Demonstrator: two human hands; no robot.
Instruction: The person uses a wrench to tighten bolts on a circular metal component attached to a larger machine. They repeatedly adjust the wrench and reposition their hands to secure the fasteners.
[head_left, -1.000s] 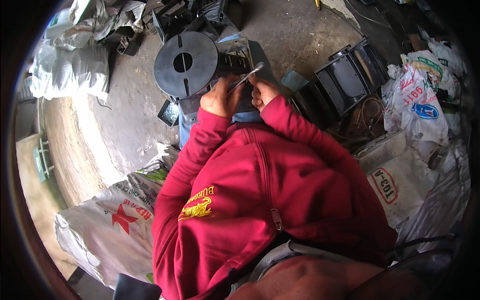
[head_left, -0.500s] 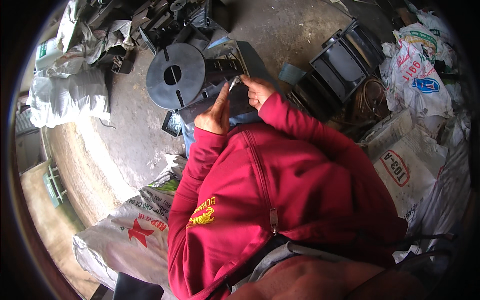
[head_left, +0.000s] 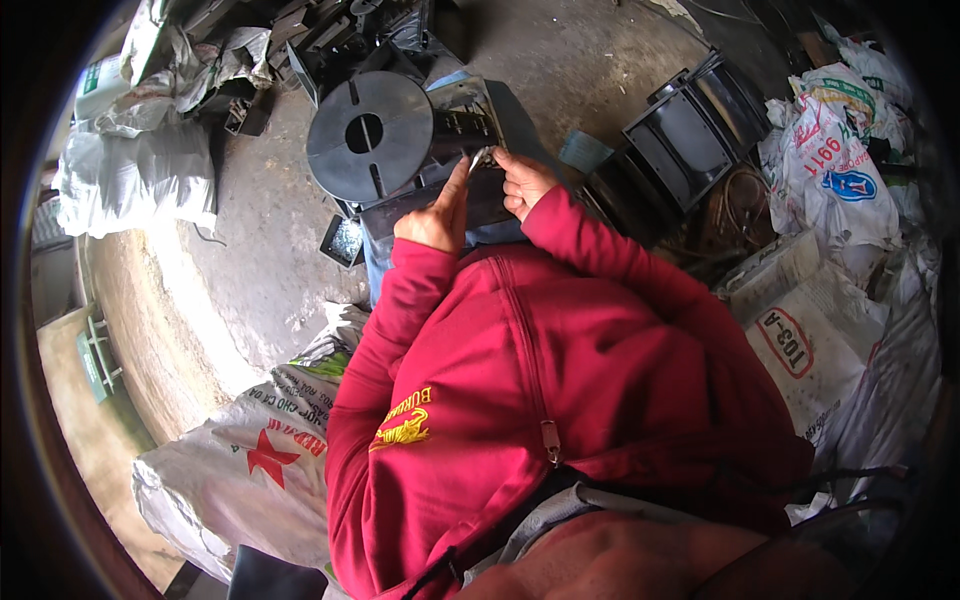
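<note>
Two hands work a dark plastic housing (head_left: 440,180) held close: left hand (head_left: 435,215) braces it with fingers pressed together, right hand (head_left: 522,182) pinches its upper edge beside the round disc (head_left: 370,135).

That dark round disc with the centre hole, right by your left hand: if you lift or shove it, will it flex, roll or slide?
The dark disc looks moulded and thick-rimmed, so probably stiff, not floppy. It lies flat, seemingly joined to the dark frame that both the left hand and right hand touch, so it likely moves with it rather than rolling. Weight is hard to judge.
</note>
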